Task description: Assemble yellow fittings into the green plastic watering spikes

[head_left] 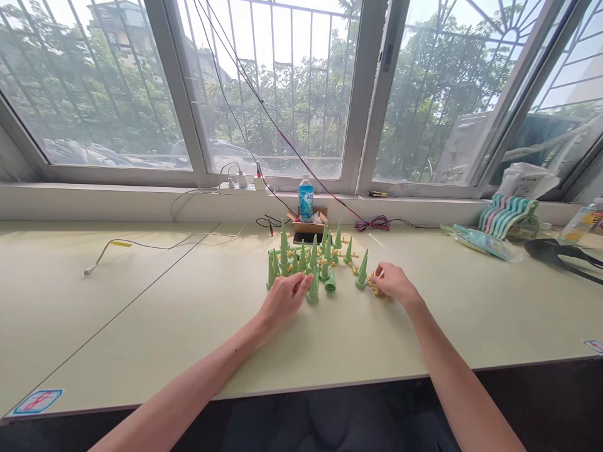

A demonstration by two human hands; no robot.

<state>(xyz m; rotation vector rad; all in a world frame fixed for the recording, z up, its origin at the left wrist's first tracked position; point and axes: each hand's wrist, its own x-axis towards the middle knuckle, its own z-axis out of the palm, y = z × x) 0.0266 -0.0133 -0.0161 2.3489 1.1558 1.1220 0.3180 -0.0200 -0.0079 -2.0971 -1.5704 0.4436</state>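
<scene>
Several green cones [313,256] stand in a cluster on the pale table, with small yellow pieces [348,266] among them. My left hand [286,296] is at the cluster's front left, its fingers closed beside the front green cone [313,289]; what they hold, if anything, is hidden. A green cone [362,274] stands a little apart on the right. Just right of it, my right hand [392,282] has its fingers bent together over a small pile of yellow pieces [377,291]. Whatever lies between those fingertips is too small to name.
Behind the cones are a small cardboard box [306,227] and a blue bottle [306,199]. A white cable [155,243] crosses the left side. Hangers [509,217], a plastic packet [487,242] and a black handled object [560,252] lie at the right.
</scene>
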